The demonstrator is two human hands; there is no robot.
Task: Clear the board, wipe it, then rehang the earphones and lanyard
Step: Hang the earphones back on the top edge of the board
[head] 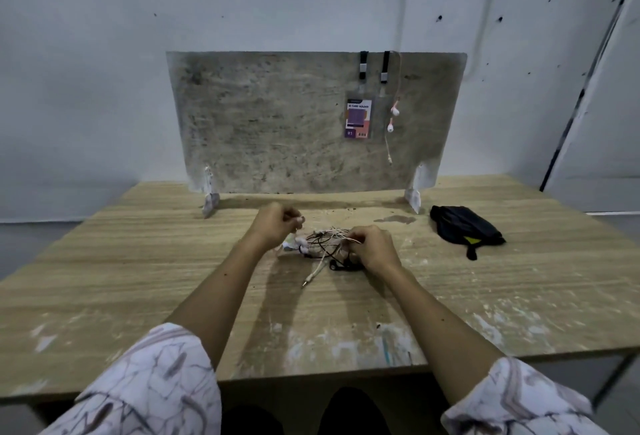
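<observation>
Head view: left hand [277, 223] and right hand [372, 247] both pinching cords of the tangled earphones [329, 244] on the table [485, 296], before the board [277, 122]. Best teased apart gently, never yanked, one cord freed first.

Wooden table [138, 278], pale grain, top scuffed with white smears toward the near edge and a darker stain far right of centre. Standing at the far edge on two white feet: upright grey board [277, 129], mottled and dirty. Lying mid-table: tangle of earphone cables [329, 244], black and pale wires mixed, one plug end trailing nearward, small white item just beside it on the left, too blurred to identify; lying far right, well apart from the tangle: crumpled black cloth [464, 226] with a yellow patch.
</observation>
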